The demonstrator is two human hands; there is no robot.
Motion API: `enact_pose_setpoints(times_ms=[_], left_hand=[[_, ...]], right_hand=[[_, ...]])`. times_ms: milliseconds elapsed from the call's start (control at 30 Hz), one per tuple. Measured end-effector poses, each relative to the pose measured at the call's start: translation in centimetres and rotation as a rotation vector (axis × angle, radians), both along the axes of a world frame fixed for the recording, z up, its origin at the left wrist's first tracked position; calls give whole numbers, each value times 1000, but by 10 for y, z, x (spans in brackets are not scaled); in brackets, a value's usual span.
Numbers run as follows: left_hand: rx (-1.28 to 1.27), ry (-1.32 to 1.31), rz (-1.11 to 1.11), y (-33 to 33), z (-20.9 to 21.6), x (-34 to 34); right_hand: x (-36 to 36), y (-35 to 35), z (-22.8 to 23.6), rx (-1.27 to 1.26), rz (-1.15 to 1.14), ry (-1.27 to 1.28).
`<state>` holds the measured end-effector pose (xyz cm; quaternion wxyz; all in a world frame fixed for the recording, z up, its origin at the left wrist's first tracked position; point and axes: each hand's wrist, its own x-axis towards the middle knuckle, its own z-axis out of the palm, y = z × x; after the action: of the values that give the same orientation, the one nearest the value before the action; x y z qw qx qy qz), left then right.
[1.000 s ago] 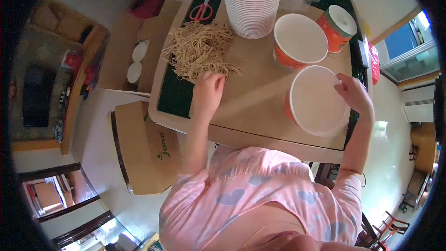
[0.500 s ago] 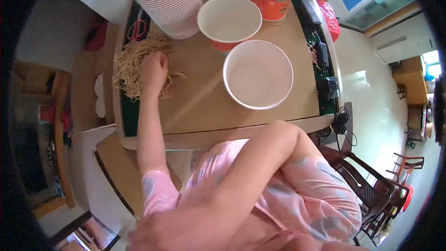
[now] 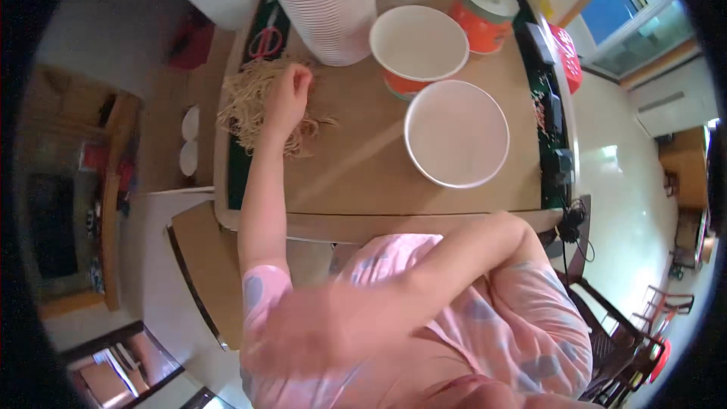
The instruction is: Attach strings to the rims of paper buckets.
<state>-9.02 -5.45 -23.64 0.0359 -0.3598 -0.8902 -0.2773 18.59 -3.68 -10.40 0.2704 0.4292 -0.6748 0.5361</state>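
My left hand (image 3: pixel 288 102) is over a loose heap of tan strings (image 3: pixel 250 106) at the table's left side. Its fingers are curled together, and whatever they may hold is too small to make out. Folded back across my chest, my right arm ends in a hand (image 3: pixel 303 329) smeared by motion, its fingers unreadable. A white paper bucket (image 3: pixel 457 134) stands open on the table's right half. Just behind it is another open bucket (image 3: pixel 420 42) with an orange outside. A tall stack of nested paper buckets (image 3: pixel 326 11) leans beyond the strings.
Pink-handled scissors (image 3: pixel 265 42) lie behind the strings. An orange bucket (image 3: pixel 485 15) stands upside down at the back right. Brown cardboard (image 3: pixel 356 174) covers the tabletop. Black devices (image 3: pixel 560 167) and tangled cables (image 3: pixel 573 216) line the right edge. A dark wooden chair (image 3: pixel 621 333) is at the right.
The view has shifted, so the table sits further right in the picture. My left hand has risen slightly, still by the strings. My blurred right hand has moved up in the picture.
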Motion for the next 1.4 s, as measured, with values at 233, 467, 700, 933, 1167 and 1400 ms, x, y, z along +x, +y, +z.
enact_pose_setpoints(times_ms=[233,467,700,933,1167,1400], left_hand=[[979,70,-201,-10,167,55],[187,417,-386,14,134,108],[556,-251,-194,-2,86,150],[750,-122,-273,-13,75,198],[935,-594,-272,-4,69,200],[559,-147,-442,17,60,184]], right_hand=[[10,120,23,-53,-82,-468],[29,140,7,-516,430,-468],[34,123,-16,-1220,-125,-465],[0,92,-42,-469,-7,-761],[22,119,-62,-223,-438,-707],[98,176,-36,-764,-755,-683]])
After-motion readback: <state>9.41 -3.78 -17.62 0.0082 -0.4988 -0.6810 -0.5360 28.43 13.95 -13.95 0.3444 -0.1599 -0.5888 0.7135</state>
